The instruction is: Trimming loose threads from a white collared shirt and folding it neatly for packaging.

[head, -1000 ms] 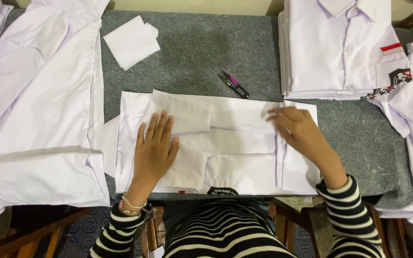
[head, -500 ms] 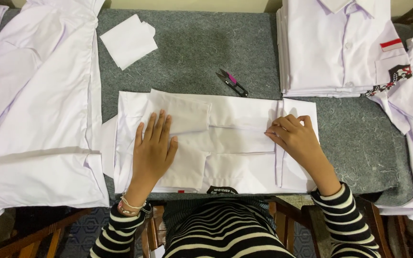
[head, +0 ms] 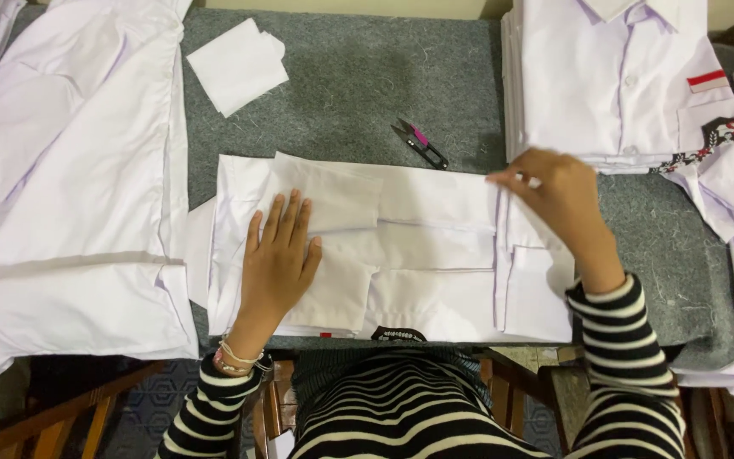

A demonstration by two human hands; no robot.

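So the white shirt [head: 401,255] lies half-folded on the grey bench [head: 358,85], long axis running left to right, right in front of the striped-sleeved person. Left hand [head: 278,259] sits flat on the shirt's left half, fingers [head: 286,217] straight and slightly spread, gripping nothing, just pinning the cloth. Right hand [head: 558,200] is at the shirt's far right corner, fingertips pinched shut on the fabric edge, which looks a bit raised. That hand is the one nearer the unfolded side panel. Small thread snips [head: 420,143] lie just beyond the shirt; a folded shirt stack [head: 613,76] sits beyond its right end.
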